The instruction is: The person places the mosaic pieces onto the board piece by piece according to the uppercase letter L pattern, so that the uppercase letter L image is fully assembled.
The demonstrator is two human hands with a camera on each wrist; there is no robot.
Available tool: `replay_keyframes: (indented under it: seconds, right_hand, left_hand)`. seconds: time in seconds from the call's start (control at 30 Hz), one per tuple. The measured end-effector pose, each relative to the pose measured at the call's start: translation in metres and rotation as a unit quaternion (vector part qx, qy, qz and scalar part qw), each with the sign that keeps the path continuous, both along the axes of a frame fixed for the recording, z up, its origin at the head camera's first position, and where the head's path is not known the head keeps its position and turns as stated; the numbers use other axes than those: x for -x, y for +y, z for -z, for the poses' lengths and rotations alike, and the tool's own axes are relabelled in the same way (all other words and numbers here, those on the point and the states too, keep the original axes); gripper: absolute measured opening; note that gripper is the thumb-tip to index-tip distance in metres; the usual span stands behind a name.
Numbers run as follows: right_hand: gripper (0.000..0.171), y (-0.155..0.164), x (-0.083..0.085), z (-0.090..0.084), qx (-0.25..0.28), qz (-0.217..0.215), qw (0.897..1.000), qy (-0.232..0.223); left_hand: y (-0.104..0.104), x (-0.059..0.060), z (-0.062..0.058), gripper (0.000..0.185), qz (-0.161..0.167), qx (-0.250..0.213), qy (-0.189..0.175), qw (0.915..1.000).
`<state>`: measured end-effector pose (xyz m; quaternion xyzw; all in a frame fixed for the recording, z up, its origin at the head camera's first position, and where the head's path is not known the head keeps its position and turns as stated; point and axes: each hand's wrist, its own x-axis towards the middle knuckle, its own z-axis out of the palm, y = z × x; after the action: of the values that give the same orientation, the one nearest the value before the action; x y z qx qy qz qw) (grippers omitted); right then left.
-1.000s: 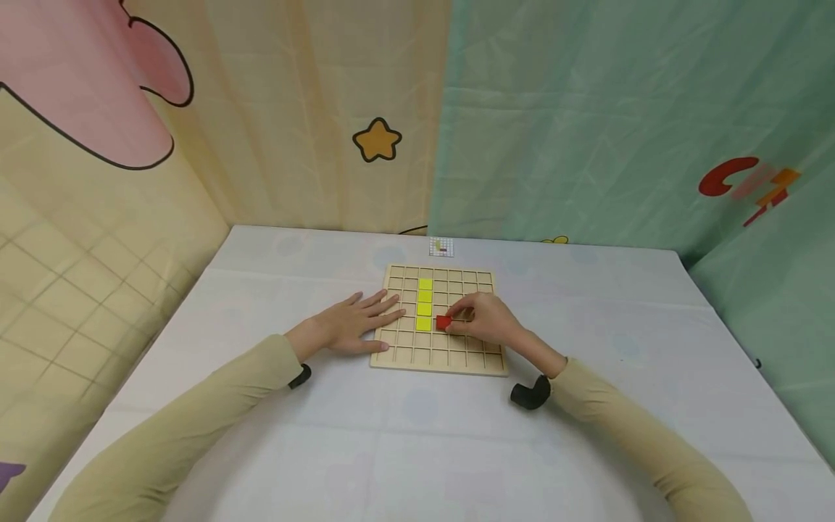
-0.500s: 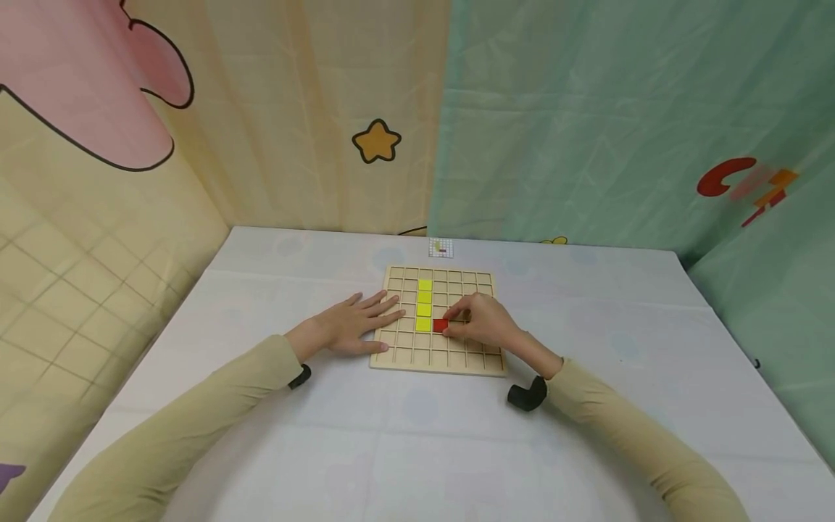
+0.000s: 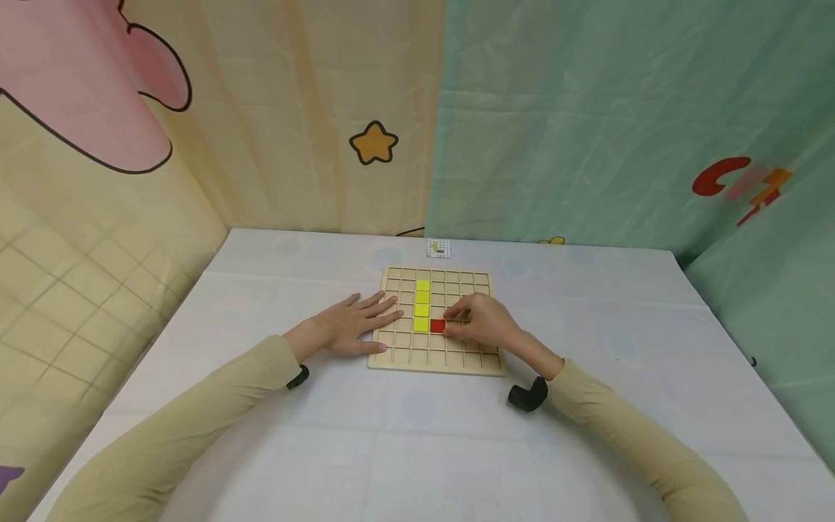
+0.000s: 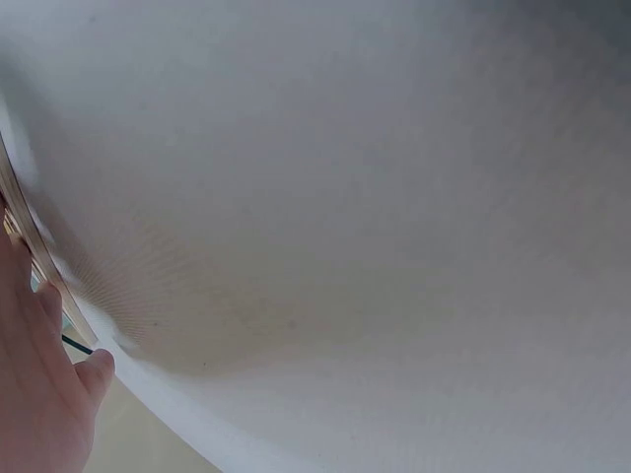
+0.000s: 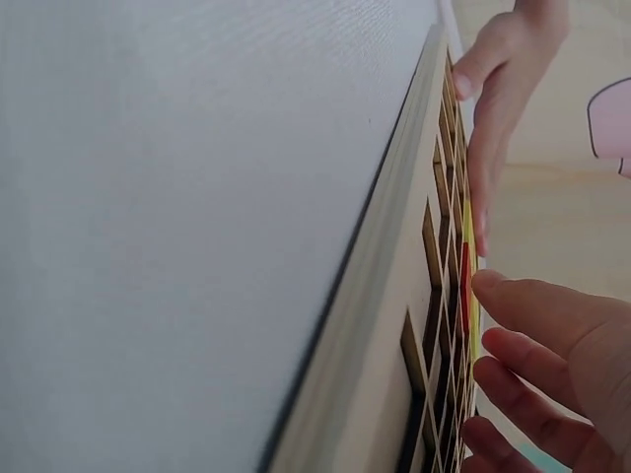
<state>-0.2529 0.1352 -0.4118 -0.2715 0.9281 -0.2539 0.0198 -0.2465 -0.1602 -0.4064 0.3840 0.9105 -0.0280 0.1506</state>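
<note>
A wooden grid board (image 3: 433,357) lies on the table. A column of several yellow squares (image 3: 422,298) fills cells left of its middle. One red square tile (image 3: 438,326) lies flat in the cell right of the lowest yellow square. My left hand (image 3: 349,326) rests with spread fingers on the board's left edge. My right hand (image 3: 485,319) is over the board's right half, its thumb and index fingertips at the tile's right edge. The right wrist view shows the thumb (image 5: 527,301) by the red tile (image 5: 465,286), with a gap between thumb and fingers.
A small card (image 3: 438,249) printed with a coloured grid lies behind the board. The table (image 3: 417,449) has a white cloth. Curtains (image 3: 554,116) with printed figures hang behind it and along both sides. A black wrist mount (image 3: 528,395) sits under the right wrist.
The red tile, pinched by my right hand a second ago, has shifted left and now lies flat beside the lowest yellow square. My left hand has stayed on the board's edge.
</note>
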Motion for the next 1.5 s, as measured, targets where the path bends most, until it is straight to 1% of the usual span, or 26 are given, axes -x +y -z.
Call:
replay_keyframes:
  seconds: [0.1, 0.37, 0.67, 0.87, 1.03, 1.17, 1.37, 1.5]
  right_hand:
    - [0.027, 0.006, -0.001, -0.002, 0.000, 0.009, 1.000, 0.004]
    - [0.025, 0.028, -0.004, -0.012, 0.023, 0.030, 0.999, 0.008]
    - [0.023, 0.059, -0.006, -0.018, 0.028, 0.042, 0.998, 0.029]
    - [0.026, 0.078, -0.008, -0.018, 0.017, 0.060, 0.998, 0.023]
    - [0.029, 0.093, -0.012, -0.018, 0.019, 0.075, 0.997, -0.001]
    - [0.030, 0.107, -0.012, -0.017, 0.019, 0.070, 0.997, -0.019]
    - [0.027, 0.130, -0.011, -0.010, 0.028, 0.044, 0.998, -0.023]
    - [0.030, 0.141, -0.014, -0.005, 0.030, 0.032, 0.999, -0.026]
  left_hand:
    - [0.000, 0.000, 0.000, 0.072, 0.001, 0.002, 0.002, 1.0000]
    - [-0.001, 0.001, 0.001, 0.073, -0.002, 0.008, 0.002, 1.0000]
    - [-0.001, 0.002, 0.001, 0.072, -0.004, 0.010, 0.004, 0.9999]
    - [0.000, 0.001, 0.001, 0.073, -0.009, 0.011, 0.000, 0.9999]
    - [0.001, 0.001, 0.001, 0.072, -0.007, 0.011, 0.002, 0.9999]
    - [0.002, 0.001, 0.000, 0.073, -0.009, 0.014, 0.001, 0.9999]
    - [0.003, 0.000, -0.001, 0.073, -0.009, 0.017, 0.003, 0.9998]
    - [0.003, -0.001, -0.002, 0.073, -0.009, 0.017, 0.002, 0.9998]
